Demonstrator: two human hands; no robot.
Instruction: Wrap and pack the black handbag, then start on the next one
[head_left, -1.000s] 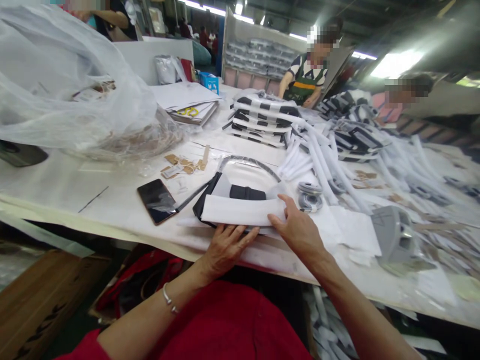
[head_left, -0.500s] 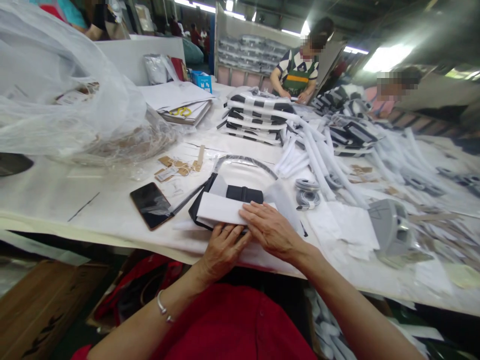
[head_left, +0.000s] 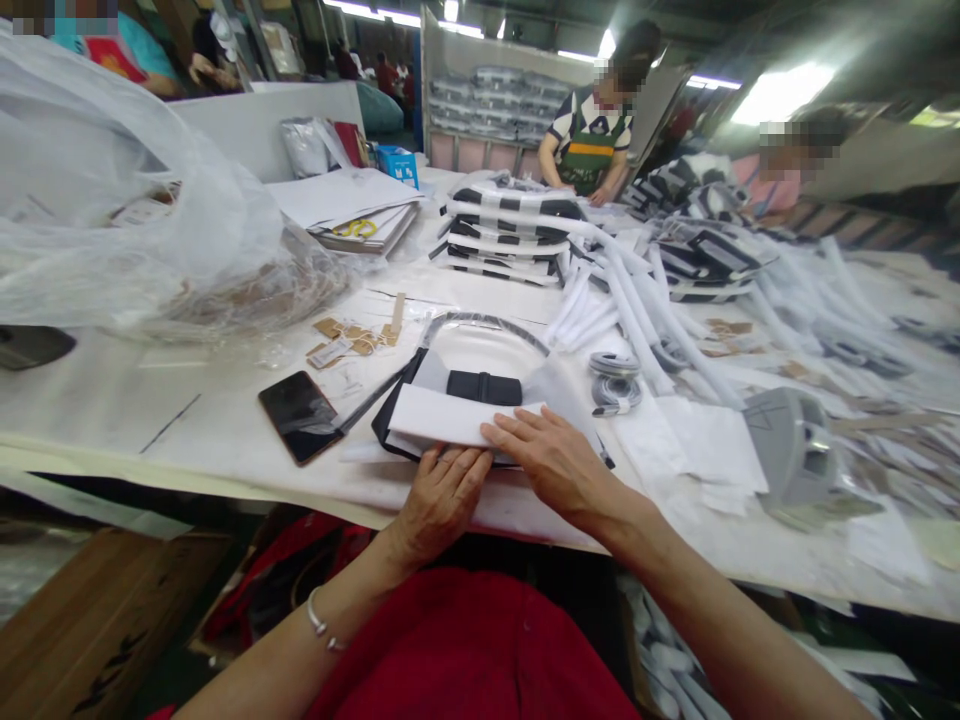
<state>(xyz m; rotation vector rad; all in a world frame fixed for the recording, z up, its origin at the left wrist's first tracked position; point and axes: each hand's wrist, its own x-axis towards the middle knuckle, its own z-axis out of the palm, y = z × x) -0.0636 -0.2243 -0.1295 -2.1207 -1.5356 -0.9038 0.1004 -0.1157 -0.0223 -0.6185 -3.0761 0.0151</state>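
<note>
Head view: you are pressing the white sheet (head_left: 450,418) flat over the black bag (head_left: 484,386) near the front of the table (head_left: 202,420), left hand (head_left: 442,492) and right hand (head_left: 556,462) splayed, gripping nothing; creasing it is calling for even pressure.

Matt white paper sheet (head_left: 450,418) over black cloth bag (head_left: 480,387), glossy black glass phone (head_left: 298,415), crinkled clear plastic bag (head_left: 142,200), brown card tags (head_left: 349,336), matt grey plastic tool (head_left: 787,445), smooth white paper-covered table (head_left: 112,390).

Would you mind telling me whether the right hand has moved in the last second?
Yes: the right hand slid left, away from the tape rolls, onto the white paper beside the left hand.
</note>
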